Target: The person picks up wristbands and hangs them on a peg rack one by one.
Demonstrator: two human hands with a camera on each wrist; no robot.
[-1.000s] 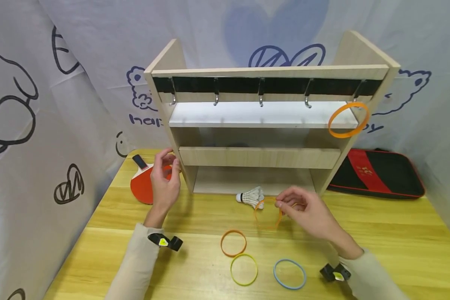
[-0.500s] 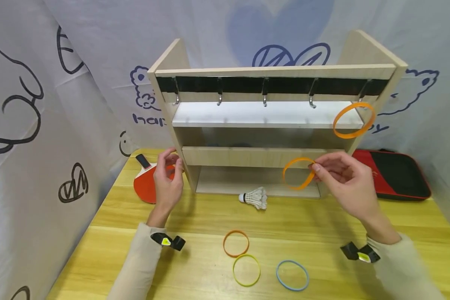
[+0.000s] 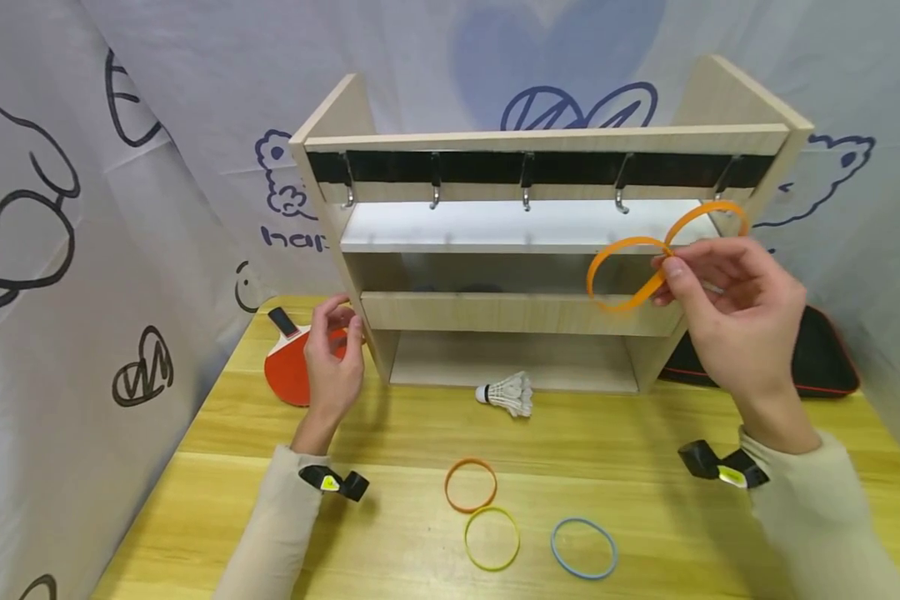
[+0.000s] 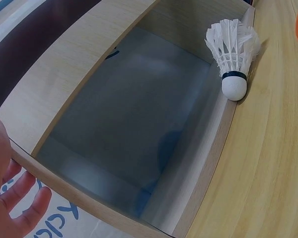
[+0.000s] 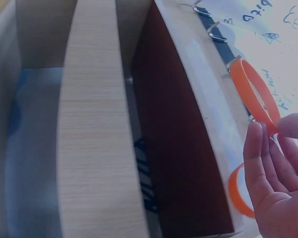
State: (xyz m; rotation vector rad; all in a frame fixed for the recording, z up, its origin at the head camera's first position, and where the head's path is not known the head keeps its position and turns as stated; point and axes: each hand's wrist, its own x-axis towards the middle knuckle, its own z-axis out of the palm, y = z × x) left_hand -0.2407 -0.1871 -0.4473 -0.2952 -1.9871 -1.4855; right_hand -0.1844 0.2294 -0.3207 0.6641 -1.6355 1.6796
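Note:
My right hand (image 3: 750, 317) pinches an orange wristband-like ring (image 3: 648, 289) between thumb and fingers, raised before the upper right of a wooden shelf unit (image 3: 521, 314). Another orange ring (image 3: 708, 208) hangs at the far right hook, partly behind that hand. In the right wrist view the held ring (image 5: 243, 87) lies in front of a hook (image 5: 233, 62); I cannot tell whether they touch. My left hand (image 3: 333, 358) is at the unit's left side panel, its fingers loosely bent on the outer side and holding nothing. Several metal hooks (image 3: 527, 196) line a black strip.
A shuttlecock (image 3: 506, 394) lies before the unit. Orange-red (image 3: 447, 492), yellow (image 3: 467, 550) and blue (image 3: 553, 543) rings lie on the wooden table (image 3: 390, 533). A red table tennis bat (image 3: 287, 375) is at left, partly behind my left hand; a black case (image 3: 825, 358) is at right.
My right hand has risen from the table near the shuttlecock, up and to the right, carrying the orange ring towards the rightmost hook. The left hand stays at the side panel.

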